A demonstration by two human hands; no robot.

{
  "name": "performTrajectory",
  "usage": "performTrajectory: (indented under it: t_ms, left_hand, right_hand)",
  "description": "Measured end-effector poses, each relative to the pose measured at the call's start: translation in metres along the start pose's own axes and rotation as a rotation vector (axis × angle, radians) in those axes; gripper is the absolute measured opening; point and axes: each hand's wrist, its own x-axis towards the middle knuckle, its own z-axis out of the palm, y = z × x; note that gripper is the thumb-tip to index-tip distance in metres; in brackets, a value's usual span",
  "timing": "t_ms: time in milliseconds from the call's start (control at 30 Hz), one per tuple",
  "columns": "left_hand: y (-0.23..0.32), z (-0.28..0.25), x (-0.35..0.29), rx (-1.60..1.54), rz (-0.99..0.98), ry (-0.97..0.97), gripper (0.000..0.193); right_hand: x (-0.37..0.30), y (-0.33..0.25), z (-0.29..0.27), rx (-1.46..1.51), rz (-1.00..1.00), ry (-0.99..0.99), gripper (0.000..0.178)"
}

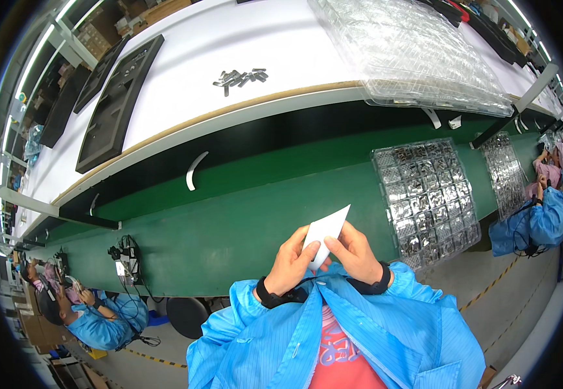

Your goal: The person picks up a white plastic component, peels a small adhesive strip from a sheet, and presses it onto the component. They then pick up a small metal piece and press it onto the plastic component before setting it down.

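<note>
A white, thin sheet or card [327, 232], with one corner pointing up and to the right, is held just above the near edge of the green workbench [255, 233]. My left hand [289, 259] grips its left side, the thumb lying on its face. On the other side, my right hand [360, 257] pinches it with the thumb pressed on the surface and the fingers behind. Whether it is one layer or folded cannot be told. Right of my hands lies a clear plastic tray [416, 256] whose many compartments hold small dark and shiny parts.
Above the bench runs a white shelf [190, 58] bearing a pile of small black pieces [241, 78], a black foam tray [90, 152] and stacked clear trays [411, 52]. A cabled device [126, 262] stands left. Co-workers in blue [116, 318] sit at both sides; a black stool [187, 318] is nearby.
</note>
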Motion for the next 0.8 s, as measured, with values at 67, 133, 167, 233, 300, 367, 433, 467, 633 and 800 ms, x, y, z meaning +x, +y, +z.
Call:
performTrajectory:
  t_ms: [67,133,167,233,300,367,433,467,633,800]
  left_hand:
    - [0.000,-0.001,0.001,-0.033,-0.059,0.022,0.040]
    - [0.005,-0.002,0.003,-0.101,-0.093,0.001,0.041]
    - [0.008,-0.002,0.003,-0.167,-0.128,-0.022,0.042]
    - [0.014,-0.001,0.002,-0.214,-0.140,-0.038,0.043]
    - [0.015,-0.002,0.001,-0.261,-0.152,-0.053,0.044]
    - [0.013,-0.004,0.000,-0.268,-0.135,-0.089,0.046]
    - [0.011,-0.003,-0.001,-0.228,-0.122,-0.071,0.047]
    - [0.011,-0.002,-0.002,-0.188,-0.108,-0.056,0.047]
    - [0.011,-0.002,-0.001,-0.162,-0.091,-0.027,0.046]
    - [0.008,-0.001,0.001,-0.136,-0.070,0.017,0.043]
  right_hand:
    - [0.002,0.000,0.000,-0.003,0.007,0.005,0.031]
    - [0.006,0.001,-0.001,-0.061,-0.075,0.040,0.030]
    - [0.008,-0.001,-0.003,-0.061,-0.074,0.039,0.030]
    - [0.010,-0.004,-0.007,-0.057,0.003,0.042,0.030]
    - [0.010,-0.003,-0.005,-0.052,-0.005,0.050,0.031]
    - [0.010,-0.003,-0.004,-0.047,-0.013,0.059,0.031]
    - [0.009,-0.005,-0.003,-0.063,-0.014,0.053,0.030]
    - [0.009,-0.006,-0.002,-0.063,-0.012,0.052,0.030]
    - [0.007,-0.010,0.000,-0.069,-0.013,0.012,0.031]
    - [0.006,-0.010,0.004,-0.022,-0.004,0.003,0.032]
